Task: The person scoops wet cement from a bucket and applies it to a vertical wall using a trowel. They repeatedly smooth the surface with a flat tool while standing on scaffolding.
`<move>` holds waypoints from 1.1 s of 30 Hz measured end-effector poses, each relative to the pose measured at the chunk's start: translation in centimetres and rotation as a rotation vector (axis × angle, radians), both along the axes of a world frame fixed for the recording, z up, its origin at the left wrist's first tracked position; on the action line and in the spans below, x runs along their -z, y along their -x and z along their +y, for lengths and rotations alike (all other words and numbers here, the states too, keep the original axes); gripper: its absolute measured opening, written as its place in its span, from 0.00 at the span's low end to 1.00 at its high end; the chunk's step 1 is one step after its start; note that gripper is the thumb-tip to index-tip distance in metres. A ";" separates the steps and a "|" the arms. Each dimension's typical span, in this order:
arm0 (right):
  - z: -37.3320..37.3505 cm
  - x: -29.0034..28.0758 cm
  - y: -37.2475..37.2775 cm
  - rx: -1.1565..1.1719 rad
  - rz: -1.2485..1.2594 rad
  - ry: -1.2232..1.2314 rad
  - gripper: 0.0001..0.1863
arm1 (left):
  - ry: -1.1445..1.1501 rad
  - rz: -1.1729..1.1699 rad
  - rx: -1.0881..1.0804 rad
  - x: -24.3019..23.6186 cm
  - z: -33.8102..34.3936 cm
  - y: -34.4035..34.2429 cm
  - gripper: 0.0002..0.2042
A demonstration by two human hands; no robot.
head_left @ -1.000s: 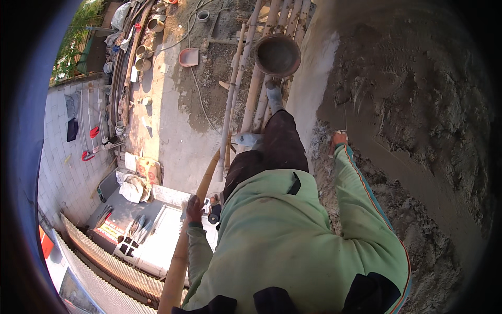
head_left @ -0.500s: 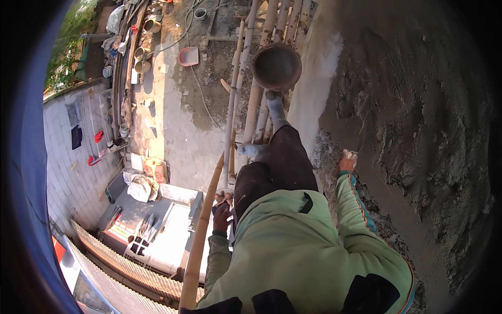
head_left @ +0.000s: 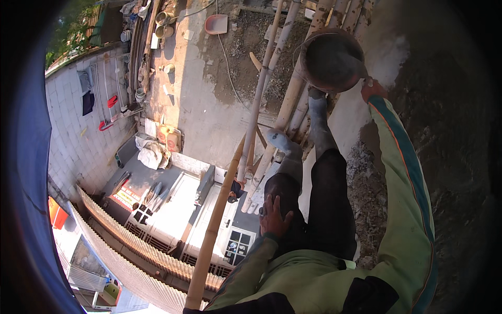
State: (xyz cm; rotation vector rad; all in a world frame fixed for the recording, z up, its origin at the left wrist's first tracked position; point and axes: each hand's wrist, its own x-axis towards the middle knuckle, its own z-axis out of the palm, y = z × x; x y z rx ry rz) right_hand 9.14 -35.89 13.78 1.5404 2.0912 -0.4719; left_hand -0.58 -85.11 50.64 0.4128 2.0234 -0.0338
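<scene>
My left hand lies on my left thigh with its fingers spread, holding nothing. My right arm is stretched far forward, and my right hand is closed at the right rim of a round dark bucket. Whatever is in its grip is too small and shadowed to make out. Greyish material shows inside the bucket, which sits on the bamboo poles just beyond my feet. To my right, grey mortar covers the wall surface, rough in places and smoother near its left edge.
A slanting bamboo pole rises close on my left. Far below are concrete ground, a red dustpan-like scoop, a hose and a gravel patch. Corrugated roofing and a white block wall stand to the left.
My right hand has moved from the mortared wall forward to the bucket's rim. My left hand has come from beside the bamboo pole onto my thigh. The view has shifted.
</scene>
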 end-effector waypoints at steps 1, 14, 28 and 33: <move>1.2 0.4 2.4 0.052 -0.018 0.023 0.26 | 0.031 0.025 0.049 0.2 0.0 0.1 0.37; -7.5 2.0 9.3 0.448 0.412 0.839 0.31 | -0.059 0.016 -0.055 1.9 -1.5 3.0 0.38; -20.1 -45.7 0.3 0.508 0.690 0.809 0.27 | -0.368 0.013 0.072 -0.5 -6.0 9.3 0.30; -23.0 -64.0 -9.9 0.739 1.073 1.105 0.10 | -0.433 0.050 0.083 -2.9 -4.1 14.9 0.29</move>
